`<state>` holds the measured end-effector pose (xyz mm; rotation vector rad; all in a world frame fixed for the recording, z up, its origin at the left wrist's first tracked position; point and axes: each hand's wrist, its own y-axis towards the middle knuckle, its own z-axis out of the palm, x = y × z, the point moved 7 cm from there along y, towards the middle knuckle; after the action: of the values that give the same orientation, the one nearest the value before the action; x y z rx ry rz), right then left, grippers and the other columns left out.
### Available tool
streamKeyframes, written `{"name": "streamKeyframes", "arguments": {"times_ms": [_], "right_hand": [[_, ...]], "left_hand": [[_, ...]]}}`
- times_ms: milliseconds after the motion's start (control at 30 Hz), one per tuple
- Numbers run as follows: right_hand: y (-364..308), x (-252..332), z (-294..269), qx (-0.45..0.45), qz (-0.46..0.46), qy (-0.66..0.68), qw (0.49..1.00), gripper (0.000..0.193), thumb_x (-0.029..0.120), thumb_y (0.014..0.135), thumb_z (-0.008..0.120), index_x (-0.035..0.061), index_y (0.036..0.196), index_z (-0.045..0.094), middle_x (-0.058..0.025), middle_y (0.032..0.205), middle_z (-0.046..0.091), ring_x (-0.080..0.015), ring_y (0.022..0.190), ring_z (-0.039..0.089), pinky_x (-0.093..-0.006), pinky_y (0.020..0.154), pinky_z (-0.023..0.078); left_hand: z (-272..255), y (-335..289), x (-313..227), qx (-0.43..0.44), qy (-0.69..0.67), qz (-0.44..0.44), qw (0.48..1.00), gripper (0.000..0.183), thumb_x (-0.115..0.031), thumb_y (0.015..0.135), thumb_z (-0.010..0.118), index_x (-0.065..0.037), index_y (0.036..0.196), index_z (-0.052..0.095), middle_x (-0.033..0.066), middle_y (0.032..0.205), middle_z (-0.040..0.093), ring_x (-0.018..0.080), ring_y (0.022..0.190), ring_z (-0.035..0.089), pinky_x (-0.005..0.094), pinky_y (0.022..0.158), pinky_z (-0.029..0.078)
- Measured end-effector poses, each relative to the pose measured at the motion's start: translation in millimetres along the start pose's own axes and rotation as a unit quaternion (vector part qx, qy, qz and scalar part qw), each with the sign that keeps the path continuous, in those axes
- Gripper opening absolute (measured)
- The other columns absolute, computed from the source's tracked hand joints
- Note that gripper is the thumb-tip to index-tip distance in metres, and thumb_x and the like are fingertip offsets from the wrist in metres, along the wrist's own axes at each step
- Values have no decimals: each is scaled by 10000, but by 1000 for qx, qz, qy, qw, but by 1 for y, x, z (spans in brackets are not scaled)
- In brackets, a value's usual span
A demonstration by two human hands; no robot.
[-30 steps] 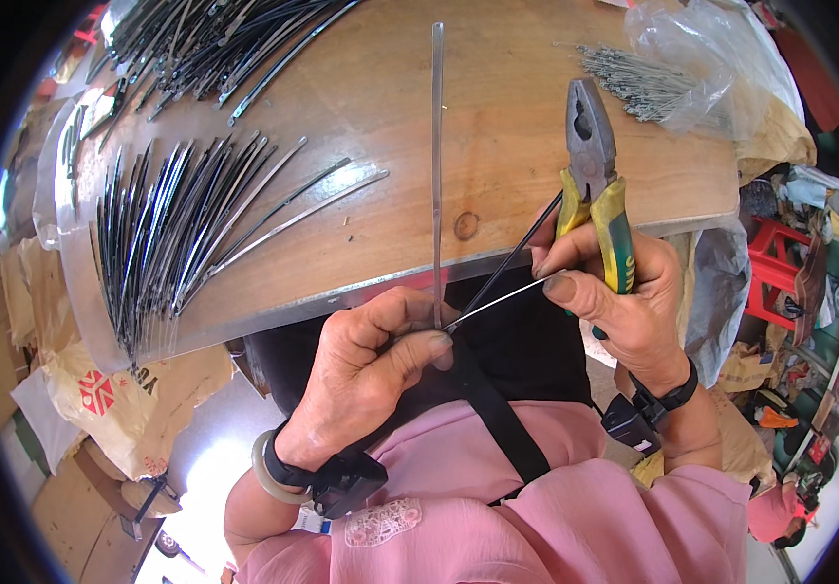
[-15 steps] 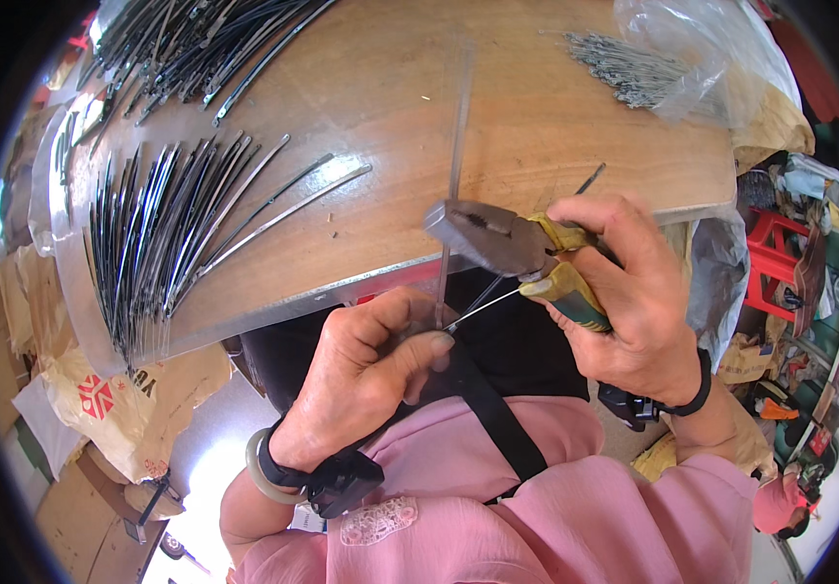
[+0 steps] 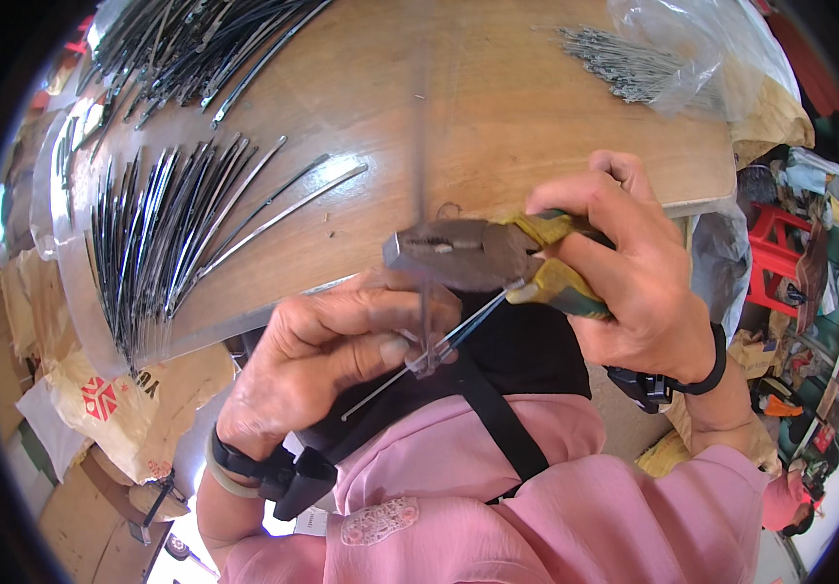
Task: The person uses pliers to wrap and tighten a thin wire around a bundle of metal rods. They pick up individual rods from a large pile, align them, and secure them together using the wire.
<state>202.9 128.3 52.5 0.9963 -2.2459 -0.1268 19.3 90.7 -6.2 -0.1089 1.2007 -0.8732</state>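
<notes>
A wooden counter point(image 3: 526, 117) spans the far part of the scene. On its left, a fan of dark metal strips point(image 3: 161, 229) lies with its tips spread toward the far side; beyond it is a larger dark pile point(image 3: 195, 58).

At the near edge, above the lap, the left hand point(image 3: 298, 365) has its thumb and fingers pinching a flat strip point(image 3: 421, 180) and a thin rod point(image 3: 375, 394) about where they cross. That pinch would best sit tight on the crossing, so neither piece twists. The blurred flat strip has its long axis near to far, its long end reaching out over the counter. The rod slants, its small tip pointing near-left and its other end far-right; a dark strip point(image 3: 475, 324) runs beside that far-right stretch.

The pliers point(image 3: 463, 255) lie roughly left-right, head leftward across the flat strip; whether they bite anything I cannot tell. The right hand point(image 3: 638, 297) has its fingers wrapped around the handles; a level, steady hold should keep the head square to the strip.

Far right rest a bundle of thin wires point(image 3: 624, 66) and a clear bag point(image 3: 677, 54).
</notes>
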Motion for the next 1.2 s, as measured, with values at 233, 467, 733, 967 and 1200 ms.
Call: {"name": "streamKeyframes", "arguments": {"times_ms": [233, 467, 733, 967, 1200], "right_hand": [[4, 12, 5, -6, -42, 28, 999, 213, 51, 548, 650, 13, 749, 592, -134, 979, 617, -277, 724, 569, -449, 762, 396], [6, 13, 10, -5, -60, -15, 998, 180, 95, 582, 627, 38, 749, 592, -126, 1009, 626, -277, 767, 585, -470, 809, 388], [-29, -13, -4, 43, 178, 104, 978, 349, 273, 796, 768, -34, 934, 676, -166, 1149, 596, -245, 929, 629, -348, 789, 505], [-32, -6, 10, 114, 164, 171, 965, 492, 361, 758, 808, -49, 1002, 690, -199, 1176, 609, -323, 1016, 641, -375, 873, 494], [-34, -6, 16, 140, 199, 190, 951, 475, 220, 714, 828, -51, 1059, 646, -195, 1155, 604, -315, 1022, 638, -365, 855, 495]], "left_hand": [[15, 17, -2, 16, -21, -74, 997, 239, 8, 855, 662, 39, 1092, 657, 90, 928, 693, 145, 813, 658, 258, 736, 518], [20, 15, 32, -48, -72, -61, 994, 168, -111, 922, 598, 6, 1032, 645, 47, 670, 582, 104, 512, 521, 255, 457, 376], [24, 11, 25, -81, -293, 46, 952, 188, -141, 966, 607, 41, 1010, 609, 50, 628, 511, 78, 476, 411, 215, 395, 283], [18, 0, 9, -177, -177, 175, 952, 86, -27, 944, 622, 30, 1006, 608, 5, 691, 554, 30, 514, 393, 188, 445, 281], [18, 1, 7, -179, -143, 171, 958, 52, -10, 949, 604, 21, 990, 610, -10, 687, 547, 23, 534, 403, 183, 460, 291]]}}
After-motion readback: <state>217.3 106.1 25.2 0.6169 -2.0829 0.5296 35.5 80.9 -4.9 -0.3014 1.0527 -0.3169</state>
